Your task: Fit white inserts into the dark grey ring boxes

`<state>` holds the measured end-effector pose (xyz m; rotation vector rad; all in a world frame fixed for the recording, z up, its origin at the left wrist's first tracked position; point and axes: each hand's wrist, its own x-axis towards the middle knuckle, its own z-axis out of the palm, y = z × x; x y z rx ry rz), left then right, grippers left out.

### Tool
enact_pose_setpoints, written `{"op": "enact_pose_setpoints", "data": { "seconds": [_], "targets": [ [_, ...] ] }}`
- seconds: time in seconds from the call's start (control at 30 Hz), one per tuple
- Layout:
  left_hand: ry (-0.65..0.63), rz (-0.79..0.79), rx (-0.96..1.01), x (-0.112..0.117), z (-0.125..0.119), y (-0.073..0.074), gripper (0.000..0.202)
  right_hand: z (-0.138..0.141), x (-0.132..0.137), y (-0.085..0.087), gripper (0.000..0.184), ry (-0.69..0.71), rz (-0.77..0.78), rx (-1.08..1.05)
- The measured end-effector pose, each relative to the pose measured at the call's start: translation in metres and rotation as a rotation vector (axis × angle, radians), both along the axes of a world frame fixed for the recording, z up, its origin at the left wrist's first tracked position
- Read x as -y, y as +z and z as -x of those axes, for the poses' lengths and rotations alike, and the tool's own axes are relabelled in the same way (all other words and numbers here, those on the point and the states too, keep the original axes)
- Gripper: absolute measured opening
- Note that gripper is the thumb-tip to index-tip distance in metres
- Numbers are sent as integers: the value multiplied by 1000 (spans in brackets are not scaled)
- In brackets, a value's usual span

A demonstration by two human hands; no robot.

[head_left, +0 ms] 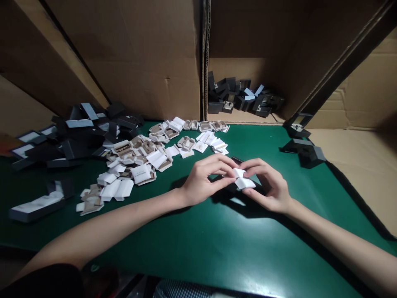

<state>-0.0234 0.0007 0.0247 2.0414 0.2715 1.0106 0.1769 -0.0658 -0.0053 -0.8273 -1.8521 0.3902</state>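
Observation:
Above the green tabletop, a small white folded card insert (pixel 245 183) is pinched between both my hands. My left hand (pixel 211 176) grips its left edge with thumb and fingertips. From the other side, my right hand (pixel 268 182) holds it between thumb and fingers. A dark piece (pixel 237 160), perhaps part of a black box, shows just behind my fingertips, mostly hidden by the hands. To the left lies a spread of white and brown folded card inserts (pixel 142 173), some with print on top.
Black boxes (pixel 77 140) are heaped at the left, and one long open box (pixel 37 207) lies nearer. More black boxes (pixel 229 93) sit inside a cardboard carton (pixel 245 118) at the back. A few black boxes (pixel 305 151) lie along the right edge. Cardboard walls (pixel 139 58) border the green table (pixel 192 252).

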Motion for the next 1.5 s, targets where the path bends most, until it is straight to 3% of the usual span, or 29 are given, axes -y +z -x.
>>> {"op": "enact_pose_setpoints", "data": {
  "seconds": [0.3,0.43,0.5,0.7,0.83,0.93,1.07,1.2,1.33,1.5],
  "targets": [
    [2,-164,-11,-2,-1,2,19,-1,-2,-6,29,-44,-10,-5],
    [68,-102,-85,-7,0,-2,21,-2,-2,-6,31,-45,-15,-13],
    [76,-55,-205,-10,1,-6,32,-1,-2,-5,30,-61,-17,-10],
    [-99,-20,-510,-25,6,-17,85,-1,-3,-1,27,-17,-8,57],
    [-288,65,-488,-37,9,-16,88,0,-3,2,22,79,10,100],
    [-361,122,-460,-43,10,-13,87,1,-2,2,20,99,36,122],
    [-300,169,-398,-42,9,-15,85,0,-2,0,24,36,14,116],
    [-157,212,-354,-35,6,-23,87,-2,-3,-3,26,-138,-21,52],
    [-13,100,-352,-29,6,-26,88,-3,-4,-4,23,-272,-27,76],
    [10,-11,-354,-27,6,-25,89,1,-4,-1,19,-238,-45,238]
  ]
}}
